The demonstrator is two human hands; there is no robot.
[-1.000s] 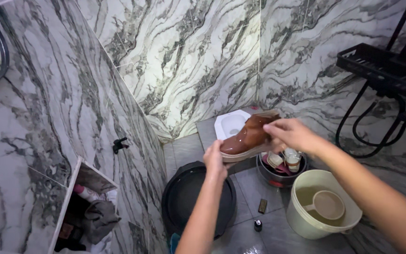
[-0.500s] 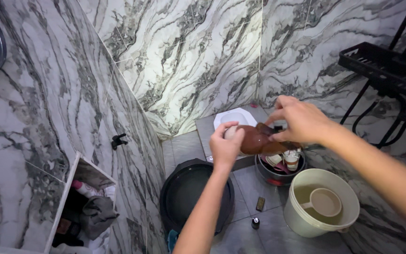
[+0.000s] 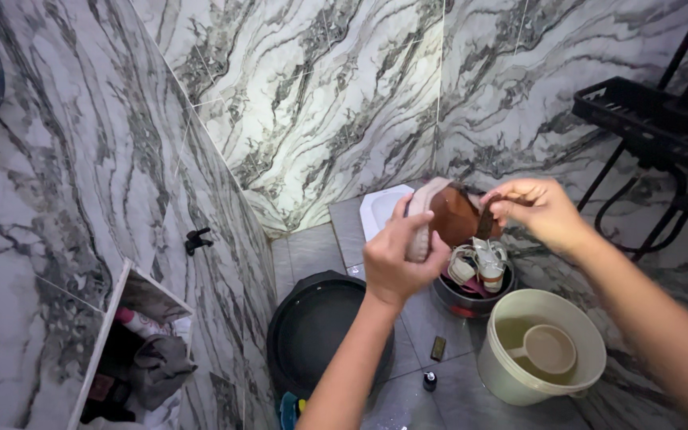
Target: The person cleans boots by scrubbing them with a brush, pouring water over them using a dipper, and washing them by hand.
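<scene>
**A tiled home bathroom**

You are standing in a small bathroom or wash area of a home. Marbled grey-and-white tiles [image 3: 312, 95] cover the walls right down to the grey tiled floor [image 3: 312, 251]. A white squat pan [image 3: 380, 209] sits in a raised step in the corner. You can see a black shower shelf [image 3: 654, 119] with its hose [image 3: 639, 231], a cream bucket [image 3: 541, 350] holding water and a scoop [image 3: 547, 350], and a black basin [image 3: 320, 334].

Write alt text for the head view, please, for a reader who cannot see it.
Two hands, left hand and right hand, hold a wet brown shoe above a dark basin, a cream bucket with a scoop, in a marble-tiled bathroom.
</scene>
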